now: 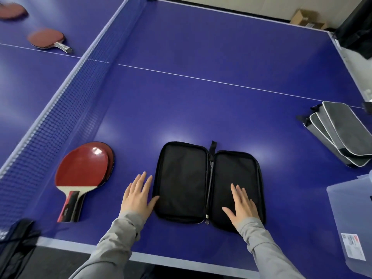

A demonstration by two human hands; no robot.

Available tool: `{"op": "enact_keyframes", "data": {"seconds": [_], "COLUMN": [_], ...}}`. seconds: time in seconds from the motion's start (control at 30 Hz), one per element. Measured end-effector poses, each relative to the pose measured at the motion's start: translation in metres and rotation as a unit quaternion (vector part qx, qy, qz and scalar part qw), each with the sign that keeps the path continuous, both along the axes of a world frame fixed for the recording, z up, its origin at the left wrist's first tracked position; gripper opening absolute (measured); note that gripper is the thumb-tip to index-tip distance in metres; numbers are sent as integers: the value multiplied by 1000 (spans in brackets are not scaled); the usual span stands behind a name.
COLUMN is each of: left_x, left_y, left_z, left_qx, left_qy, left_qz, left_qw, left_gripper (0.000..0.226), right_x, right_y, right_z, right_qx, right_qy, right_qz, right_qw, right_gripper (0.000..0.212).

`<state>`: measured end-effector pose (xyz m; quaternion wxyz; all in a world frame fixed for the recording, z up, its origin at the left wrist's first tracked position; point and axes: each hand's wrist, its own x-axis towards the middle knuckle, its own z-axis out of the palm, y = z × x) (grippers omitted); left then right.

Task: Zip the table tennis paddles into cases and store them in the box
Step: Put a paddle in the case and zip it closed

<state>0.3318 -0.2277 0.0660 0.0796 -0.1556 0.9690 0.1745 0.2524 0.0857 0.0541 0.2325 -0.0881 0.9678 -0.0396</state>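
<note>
A black paddle case (181,178) lies unzipped and spread flat on the blue table, nothing inside it. My right hand (242,208) rests flat on its right half, fingers apart. My left hand (137,195) lies flat on the table, thumb touching the case's left edge. Two red paddles (84,170) are stacked to the left of the case, handles toward me. A stack of grey cases (340,133) lies at the right. A clear plastic box (350,218) stands at the near right edge.
The net (66,109) runs diagonally along the left. Beyond it lie another red paddle (47,39) and a blurred one (12,10) at the far left corner. A dark bag (14,244) hangs at the near left. Cardboard boxes (306,19) sit on the floor beyond the table.
</note>
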Motion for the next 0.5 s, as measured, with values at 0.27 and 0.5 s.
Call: {"op": "enact_keyframes", "data": {"seconds": [0.27, 0.5], "left_x": [68, 77], "left_y": [-117, -155], "left_z": [-3, -19], "left_qx": [-29, 39], "left_qy": [88, -63], "left_qz": [299, 381], "left_qw": [950, 922], "left_gripper": [90, 76], "right_x": [9, 9], "right_y": [-14, -4], "right_z": [8, 17], "right_qx": [-27, -32], "right_qy": [32, 62], "right_qz": [-65, -144], "right_qw": [997, 987], "right_gripper": [77, 76]}}
